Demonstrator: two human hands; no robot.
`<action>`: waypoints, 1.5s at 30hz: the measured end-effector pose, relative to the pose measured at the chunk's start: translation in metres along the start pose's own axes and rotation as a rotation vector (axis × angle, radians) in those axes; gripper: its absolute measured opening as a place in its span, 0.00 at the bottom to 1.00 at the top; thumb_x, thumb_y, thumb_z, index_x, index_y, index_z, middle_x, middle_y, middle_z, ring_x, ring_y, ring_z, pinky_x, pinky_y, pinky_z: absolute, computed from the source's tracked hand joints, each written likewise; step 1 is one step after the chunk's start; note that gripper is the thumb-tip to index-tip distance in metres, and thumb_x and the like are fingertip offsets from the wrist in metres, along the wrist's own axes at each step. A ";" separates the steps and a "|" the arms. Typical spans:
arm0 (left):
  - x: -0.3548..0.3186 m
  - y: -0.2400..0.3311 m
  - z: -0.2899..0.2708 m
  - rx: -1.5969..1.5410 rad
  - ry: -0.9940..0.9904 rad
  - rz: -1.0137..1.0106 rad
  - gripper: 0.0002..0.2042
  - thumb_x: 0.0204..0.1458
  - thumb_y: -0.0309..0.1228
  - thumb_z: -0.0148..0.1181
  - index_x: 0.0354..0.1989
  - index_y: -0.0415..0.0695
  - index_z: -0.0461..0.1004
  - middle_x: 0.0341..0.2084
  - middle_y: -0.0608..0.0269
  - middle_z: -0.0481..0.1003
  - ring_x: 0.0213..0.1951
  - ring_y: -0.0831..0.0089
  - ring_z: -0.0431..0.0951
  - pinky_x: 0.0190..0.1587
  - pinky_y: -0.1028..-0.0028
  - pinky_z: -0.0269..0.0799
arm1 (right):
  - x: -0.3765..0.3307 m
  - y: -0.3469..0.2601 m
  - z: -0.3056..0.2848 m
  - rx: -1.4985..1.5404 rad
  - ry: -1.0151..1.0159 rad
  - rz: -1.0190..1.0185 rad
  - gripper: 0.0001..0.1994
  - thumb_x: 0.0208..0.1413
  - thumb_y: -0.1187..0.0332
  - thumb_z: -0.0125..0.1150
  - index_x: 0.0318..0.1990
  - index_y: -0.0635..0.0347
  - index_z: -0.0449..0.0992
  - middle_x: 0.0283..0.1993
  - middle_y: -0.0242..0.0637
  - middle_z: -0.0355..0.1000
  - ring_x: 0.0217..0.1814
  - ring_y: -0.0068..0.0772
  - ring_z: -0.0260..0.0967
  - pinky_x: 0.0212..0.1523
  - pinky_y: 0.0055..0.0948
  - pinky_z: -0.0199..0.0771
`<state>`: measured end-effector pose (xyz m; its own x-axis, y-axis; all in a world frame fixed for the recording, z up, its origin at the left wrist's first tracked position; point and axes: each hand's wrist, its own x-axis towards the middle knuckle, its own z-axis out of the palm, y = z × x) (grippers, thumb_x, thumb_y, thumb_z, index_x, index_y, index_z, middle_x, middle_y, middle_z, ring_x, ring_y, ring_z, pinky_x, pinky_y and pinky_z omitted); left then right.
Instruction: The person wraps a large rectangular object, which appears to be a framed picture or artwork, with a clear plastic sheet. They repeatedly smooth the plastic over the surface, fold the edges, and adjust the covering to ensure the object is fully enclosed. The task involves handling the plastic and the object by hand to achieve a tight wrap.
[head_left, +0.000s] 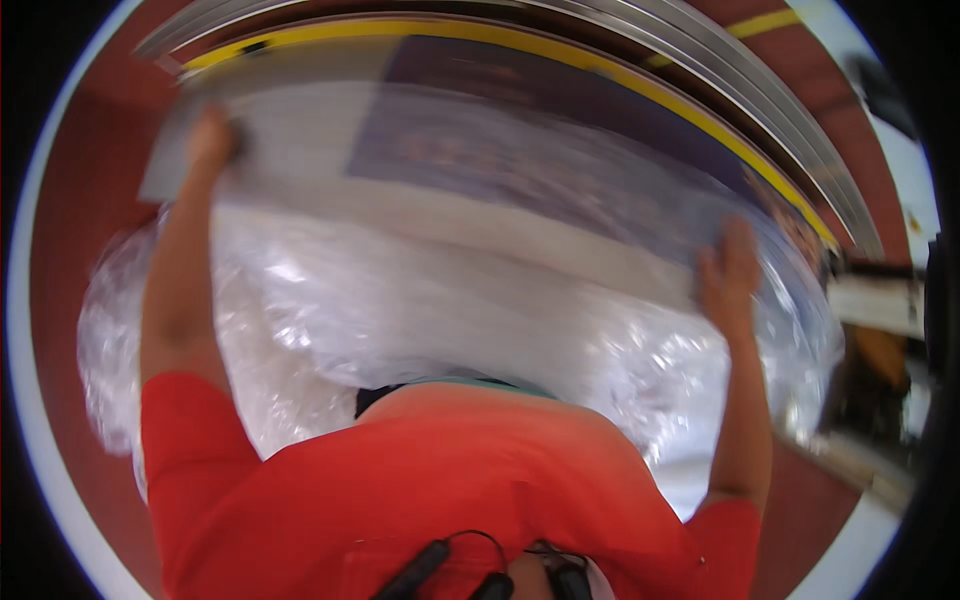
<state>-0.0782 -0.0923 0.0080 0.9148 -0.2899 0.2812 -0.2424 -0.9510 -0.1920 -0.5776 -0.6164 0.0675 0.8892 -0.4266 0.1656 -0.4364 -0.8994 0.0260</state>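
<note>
Across the middle of my view, from about ten o'clock to three o'clock, lies a big flat panel (450,190) wrapped in clear plastic, its long axis running left to right and dipping toward the right, with the far long edge toward twelve o'clock. My left hand (212,140) is at ten o'clock on the panel's left end, fingers closed over its corner; my right hand (728,275) is at three o'clock, pressed flat with fingers spread narrowly on the right end, though motion blur keeps me from telling how firmly either grips. On the panel's face I see a large dark blue-purple rectangular print (540,140) toward one o'clock, too smeared to make out, with a pale grey-white band below it and a plain grey area on the left. Loose clear plastic film (300,320) billows beneath the panel from eight o'clock round to four o'clock, crumpled and shiny. My red shirt (440,480) fills six o'clock, with black cables near the lower edge. Beyond the panel at twelve to two o'clock a curved yellow stripe (640,85) and grey metal rails (720,60) cross a reddish-brown floor (70,220). At three o'clock, just beside my right hand, blurred dark and brown clutter (880,340) crowds the panel's end.
</note>
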 end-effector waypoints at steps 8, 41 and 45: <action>-0.003 -0.010 -0.020 -0.252 0.051 -0.102 0.12 0.51 0.37 0.37 0.39 0.46 0.60 0.35 0.50 0.68 0.37 0.51 0.67 0.36 0.61 0.63 | -0.016 0.112 0.009 -0.076 0.001 0.431 0.31 0.50 0.49 0.39 0.56 0.61 0.49 0.59 0.41 0.45 0.63 0.42 0.35 0.58 0.40 0.33; 0.124 0.040 0.022 -1.221 0.112 -0.360 0.17 0.46 0.43 0.47 0.30 0.39 0.70 0.23 0.59 0.70 0.25 0.69 0.68 0.30 0.72 0.62 | 0.128 0.089 0.021 0.652 0.397 0.575 0.13 0.44 0.61 0.52 0.26 0.64 0.69 0.21 0.37 0.67 0.23 0.27 0.64 0.26 0.25 0.62; 0.124 0.108 0.001 -0.644 0.135 -0.401 0.25 0.42 0.50 0.49 0.36 0.37 0.70 0.31 0.54 0.72 0.35 0.63 0.71 0.38 0.72 0.63 | 0.148 0.102 0.028 0.594 0.442 0.774 0.17 0.39 0.55 0.57 0.24 0.63 0.70 0.23 0.38 0.68 0.27 0.32 0.65 0.30 0.26 0.63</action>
<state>0.0090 -0.2311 0.0211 0.9349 0.1190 0.3343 -0.0787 -0.8492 0.5222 -0.4867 -0.7740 0.0673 0.2185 -0.9358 0.2768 -0.6173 -0.3522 -0.7035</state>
